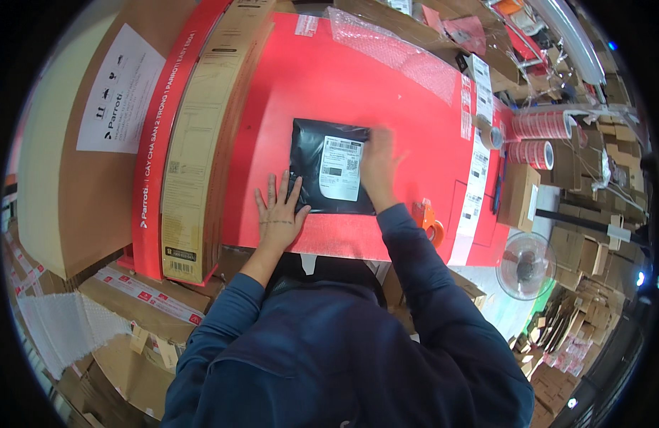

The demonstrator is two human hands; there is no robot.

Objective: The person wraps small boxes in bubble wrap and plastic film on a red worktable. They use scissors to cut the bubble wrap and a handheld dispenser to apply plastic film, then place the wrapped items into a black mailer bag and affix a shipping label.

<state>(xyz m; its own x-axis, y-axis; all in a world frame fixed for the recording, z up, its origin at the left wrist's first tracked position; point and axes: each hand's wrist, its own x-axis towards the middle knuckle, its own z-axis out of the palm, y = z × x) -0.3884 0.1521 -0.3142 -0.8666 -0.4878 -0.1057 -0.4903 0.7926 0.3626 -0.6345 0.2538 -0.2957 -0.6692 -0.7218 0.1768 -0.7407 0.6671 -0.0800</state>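
A black plastic mailer bag point(306, 153) lies flat on the red tabletop point(272, 93) before me. On its face is a white printed label point(341, 171), whose lower left corner curves. My left hand point(278, 214) rests open, fingers spread, with its fingertips at the bag's lower left edge. Over the bag's right edge, beside the label, is my right hand point(378, 167). Motion smears its fingers, so whether they grip anything cannot be told. An orange tape dispenser point(429, 221) sits to the right of the bag, near my right sleeve.
Tall cardboard boxes point(201, 143) stand along the left side. Bubble wrap point(394, 57) lies at the far edge. On the right are a strip of printed labels point(478, 164), red-and-white tape rolls point(530, 154), a small carton point(519, 200) and a round fan point(525, 266).
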